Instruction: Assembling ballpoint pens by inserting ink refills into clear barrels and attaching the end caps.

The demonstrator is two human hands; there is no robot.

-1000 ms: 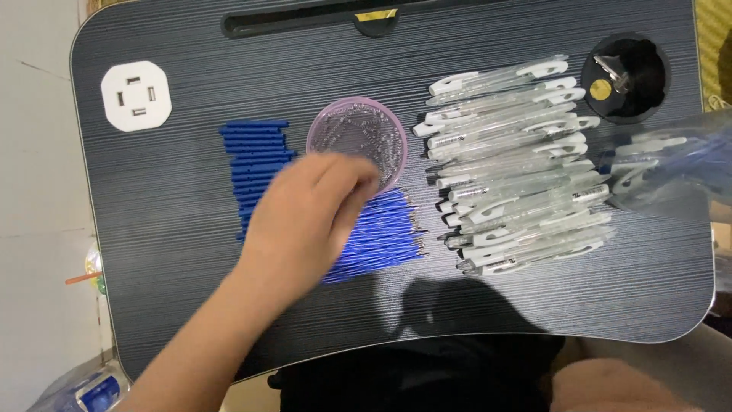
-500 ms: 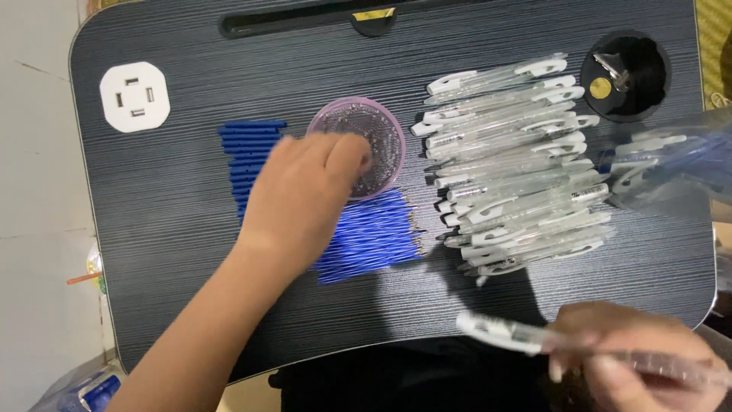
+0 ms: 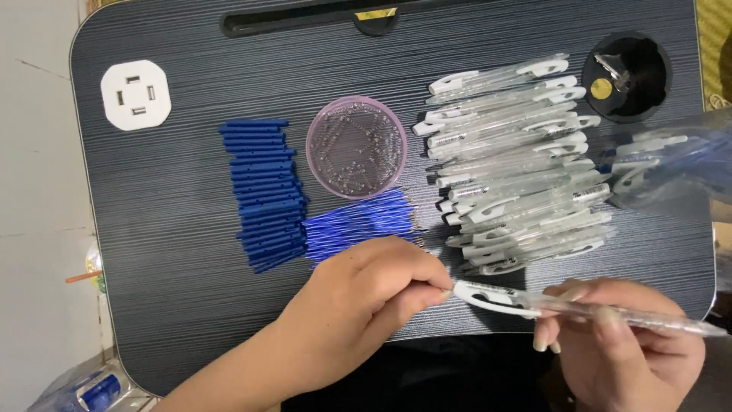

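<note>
While the clear plastic pen barrel (image 3: 579,307) was held low over the worktop's (image 3: 183,229) near edge, it was pinched mid-length by the right hand (image 3: 621,343), grip closed around it. The left hand (image 3: 374,294) was pinched narrow at the barrel's white clip end; what lay between its fingertips (image 3: 441,291) could not be told. The barrel was judged light, stiff, smooth and somewhat slippery, best taken along the shaft. Beyond lay a pile of like clear barrels (image 3: 518,175), thin blue refills (image 3: 358,225), ribbed blue grip sleeves (image 3: 263,194) and a round pink-rimmed dish (image 3: 356,147) of tiny metal parts.
</note>
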